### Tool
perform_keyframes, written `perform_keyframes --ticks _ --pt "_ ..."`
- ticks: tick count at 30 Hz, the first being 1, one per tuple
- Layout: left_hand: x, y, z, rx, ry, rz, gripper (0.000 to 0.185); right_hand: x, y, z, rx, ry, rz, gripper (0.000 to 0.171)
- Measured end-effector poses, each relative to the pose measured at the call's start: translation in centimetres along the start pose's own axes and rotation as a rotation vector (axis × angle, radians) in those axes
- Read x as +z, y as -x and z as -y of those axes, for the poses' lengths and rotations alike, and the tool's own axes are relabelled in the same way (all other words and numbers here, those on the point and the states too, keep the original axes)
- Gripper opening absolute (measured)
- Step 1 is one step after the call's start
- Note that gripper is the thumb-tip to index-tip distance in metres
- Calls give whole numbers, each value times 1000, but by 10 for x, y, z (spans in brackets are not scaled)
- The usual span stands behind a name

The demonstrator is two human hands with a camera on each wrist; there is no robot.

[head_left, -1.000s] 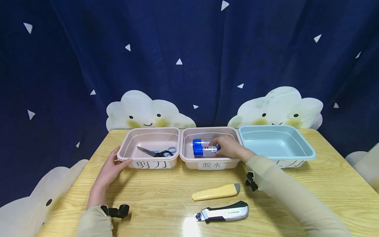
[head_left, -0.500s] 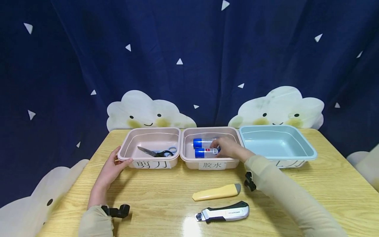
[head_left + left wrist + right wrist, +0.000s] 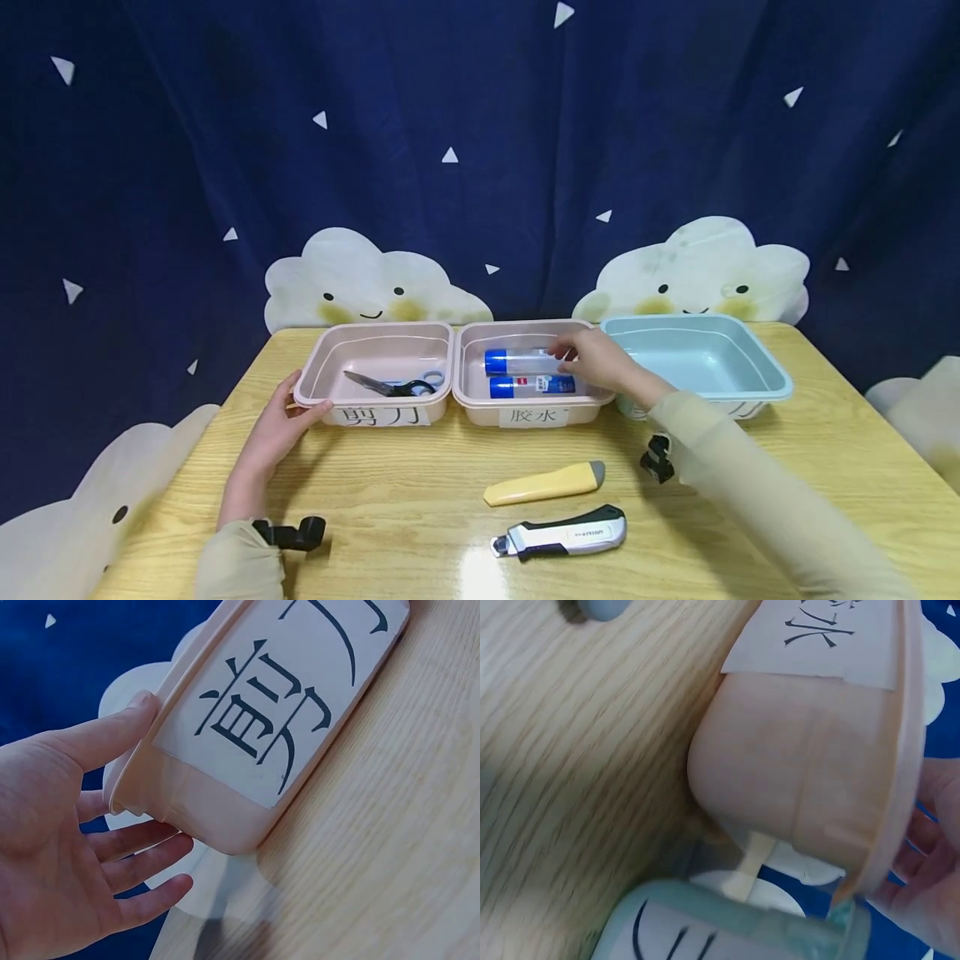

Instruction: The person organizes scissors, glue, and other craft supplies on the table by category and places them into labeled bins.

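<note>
My right hand [image 3: 596, 360] has let go and lifted toward the middle tray's [image 3: 529, 402] right rim, fingers relaxed. Both glue sticks [image 3: 531, 374] lie there, long axes left-right, just left of it. My left hand [image 3: 281, 421], open, steadies the scissors tray [image 3: 373, 404] by the bench's [image 3: 420, 500] far-left edge.

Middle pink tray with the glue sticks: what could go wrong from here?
The right hand hangs over the middle tray, its sleeve close to the rim, so pulling back carelessly might nudge the tray. The two glue sticks lie on their sides and could roll. Two box cutters lie under the forearm's path; the sleeve might sweep them.
</note>
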State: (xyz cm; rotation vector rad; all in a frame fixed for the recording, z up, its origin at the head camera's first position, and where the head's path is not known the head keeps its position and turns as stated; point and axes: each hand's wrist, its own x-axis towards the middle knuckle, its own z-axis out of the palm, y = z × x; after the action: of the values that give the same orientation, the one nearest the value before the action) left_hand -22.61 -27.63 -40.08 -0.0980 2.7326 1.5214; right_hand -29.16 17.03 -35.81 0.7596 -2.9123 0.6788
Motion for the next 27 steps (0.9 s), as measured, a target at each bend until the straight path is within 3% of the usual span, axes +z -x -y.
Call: perform_keyframes --ticks 11,19,27 --pt "-4 2 -8 6 -71 2 88 -19 37 -12 68 10 -150 16" --pt "-10 0 -21 70 -295 -37 85 -27 70 -33 102 65 -241 22" --pt "-8 3 -32 83 -377 -59 79 -37 99 -58 145 61 -283 30"
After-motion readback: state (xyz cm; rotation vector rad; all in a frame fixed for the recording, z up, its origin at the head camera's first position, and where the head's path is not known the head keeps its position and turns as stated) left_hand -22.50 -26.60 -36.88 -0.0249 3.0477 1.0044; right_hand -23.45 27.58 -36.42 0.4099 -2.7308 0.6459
